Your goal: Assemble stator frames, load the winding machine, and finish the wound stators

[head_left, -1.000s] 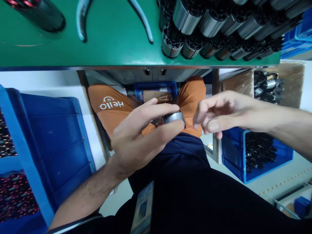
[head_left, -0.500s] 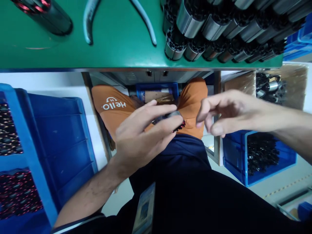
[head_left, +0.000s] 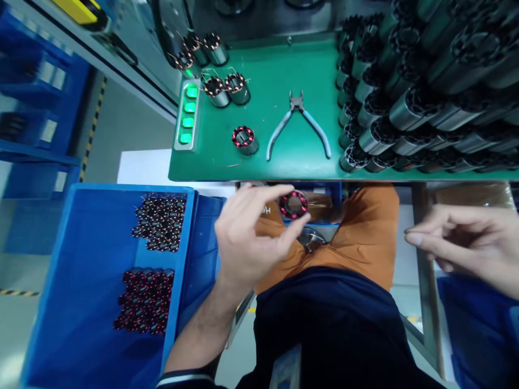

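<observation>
My left hand (head_left: 251, 240) is closed round a motor stator (head_left: 303, 204) between thumb and fingers, above my lap. The stator's ring end with red windings faces up toward me. Off to the right, my right hand (head_left: 472, 240) has thumb and forefinger pressed together; anything between them is too small to make out. On the green bench (head_left: 227, 167) beyond the hands stands another red-wound stator (head_left: 245, 141). Side cutters (head_left: 297, 104) lie beside it with handles spread toward me.
Copper-wound stators (head_left: 227, 92) stand behind, near a strip of green-lit buttons (head_left: 188, 114). Bare stator cores (head_left: 409, 113) are stacked high at the right. A blue crate (head_left: 81, 270) at lower left holds copper-wound and red-wound stators in separate groups.
The view has swung left and shows more of the bench. My left hand has turned the stator so its red-wound end faces up. My right thumb and forefinger have come together.
</observation>
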Available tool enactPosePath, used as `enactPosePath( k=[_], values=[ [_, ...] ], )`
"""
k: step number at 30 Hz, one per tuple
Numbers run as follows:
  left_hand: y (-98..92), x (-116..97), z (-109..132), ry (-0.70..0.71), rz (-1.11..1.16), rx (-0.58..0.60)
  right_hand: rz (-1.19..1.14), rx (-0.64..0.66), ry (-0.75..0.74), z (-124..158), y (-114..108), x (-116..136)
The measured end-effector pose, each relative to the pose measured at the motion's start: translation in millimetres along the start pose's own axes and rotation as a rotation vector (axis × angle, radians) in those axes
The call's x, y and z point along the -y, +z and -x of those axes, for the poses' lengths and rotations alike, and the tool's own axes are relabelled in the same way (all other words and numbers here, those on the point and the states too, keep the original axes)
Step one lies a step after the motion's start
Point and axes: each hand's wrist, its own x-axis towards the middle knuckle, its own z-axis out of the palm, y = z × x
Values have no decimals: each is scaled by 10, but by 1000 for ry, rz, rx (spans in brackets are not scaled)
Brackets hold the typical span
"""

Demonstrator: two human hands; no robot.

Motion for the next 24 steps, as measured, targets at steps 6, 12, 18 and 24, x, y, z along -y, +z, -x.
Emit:
enactPosePath(
  k=[6, 12, 18, 24],
  values=[
    [346, 288, -561, -73, -222, -43, -222, 273, 37, -29, 494, -371],
    [-48, 972, -932, -120, -243, -236, -339, 278, 102, 130, 513, -834],
    [-81, 1882, -1431, -111, -277, -121, -360, 219, 131, 149, 605, -783],
    [-254, 1565, -1348, -72, -204, -247, -363, 292, 16, 165, 756, -687]
  ],
)
